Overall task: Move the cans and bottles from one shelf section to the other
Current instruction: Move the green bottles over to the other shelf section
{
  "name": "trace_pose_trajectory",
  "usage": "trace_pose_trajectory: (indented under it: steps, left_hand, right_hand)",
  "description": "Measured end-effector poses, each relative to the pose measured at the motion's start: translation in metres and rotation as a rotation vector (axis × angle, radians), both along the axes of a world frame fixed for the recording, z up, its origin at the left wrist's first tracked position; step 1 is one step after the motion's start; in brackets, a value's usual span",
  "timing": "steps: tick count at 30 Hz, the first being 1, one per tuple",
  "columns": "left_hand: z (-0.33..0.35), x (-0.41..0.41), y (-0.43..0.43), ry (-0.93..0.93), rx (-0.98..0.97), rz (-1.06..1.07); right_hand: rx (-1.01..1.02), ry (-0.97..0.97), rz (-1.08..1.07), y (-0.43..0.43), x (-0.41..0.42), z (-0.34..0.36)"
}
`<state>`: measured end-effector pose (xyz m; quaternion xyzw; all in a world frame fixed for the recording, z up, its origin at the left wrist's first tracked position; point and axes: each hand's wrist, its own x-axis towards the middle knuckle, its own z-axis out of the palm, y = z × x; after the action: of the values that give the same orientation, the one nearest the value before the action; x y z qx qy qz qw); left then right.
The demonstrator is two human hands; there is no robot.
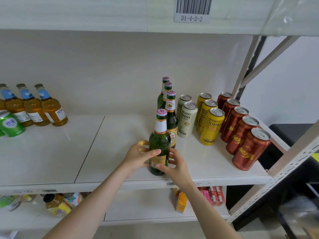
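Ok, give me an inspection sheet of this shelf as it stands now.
Surface: white shelf board, seam between two sections.
Job's things: front green bottle upright near the edge; three green bottles behind; cream cans, yellow cans, red cans to its right; amber bottles, green can in left section.
Clutter: nothing seen.
Hands: left hand and right hand both hold the front green bottle.
Cables: nothing seen.
Surroundings: boxes and jars on the lower shelf; barcode label above.

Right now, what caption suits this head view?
Left hand and right hand grip a green bottle on the shelf near cans.
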<state>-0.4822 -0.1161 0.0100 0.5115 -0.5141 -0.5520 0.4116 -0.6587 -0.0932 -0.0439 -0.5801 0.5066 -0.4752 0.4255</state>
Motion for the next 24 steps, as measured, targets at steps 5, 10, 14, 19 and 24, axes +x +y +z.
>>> trace_pose_trajectory:
  steps: [5, 10, 14, 19, 24]
  left_hand:
    - [-0.003, -0.021, -0.001, -0.01, 0.013, 0.01]
    - [-0.007, -0.033, -0.006, -0.005, 0.021, 0.013]
    - [-0.006, -0.041, -0.011, -0.001, 0.018, 0.008]
    - [-0.005, -0.042, -0.016, 0.013, 0.011, 0.011]
    - [-0.003, -0.042, -0.022, 0.005, 0.012, 0.019]
  right_hand:
    - [0.005, 0.011, -0.021, 0.003, -0.021, -0.002]
    - [0.008, 0.033, -0.033, -0.002, -0.035, -0.001]
    - [0.02, 0.039, -0.035, -0.008, -0.041, -0.001]
    - [0.02, 0.034, -0.032, -0.016, -0.042, 0.001]
    - [0.027, 0.02, -0.037, -0.022, -0.042, 0.002]
